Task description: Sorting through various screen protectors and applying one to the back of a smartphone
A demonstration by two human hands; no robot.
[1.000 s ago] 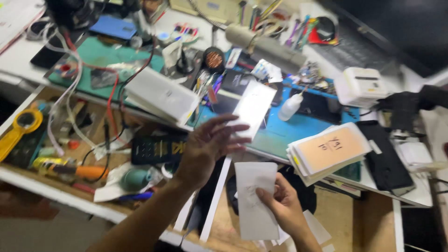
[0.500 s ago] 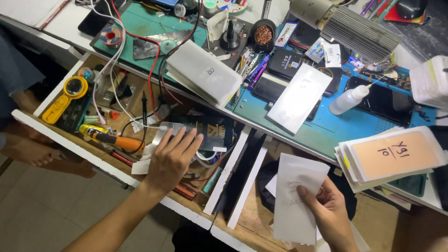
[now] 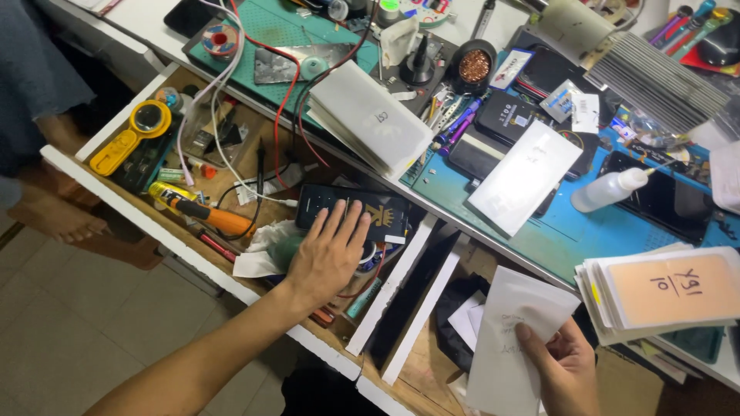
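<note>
The left hand [image 3: 327, 254] lies flat, fingers spread, on a black device [image 3: 351, 209] in the open drawer [image 3: 139, 223]. The right hand [image 3: 566, 370] pinches a white envelope [image 3: 512, 339] below the tabletop [image 3: 555, 231].

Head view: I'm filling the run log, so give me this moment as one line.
left hand: flat on black device in open drawer | right hand: holding white envelope | bench: blue mat
</note>
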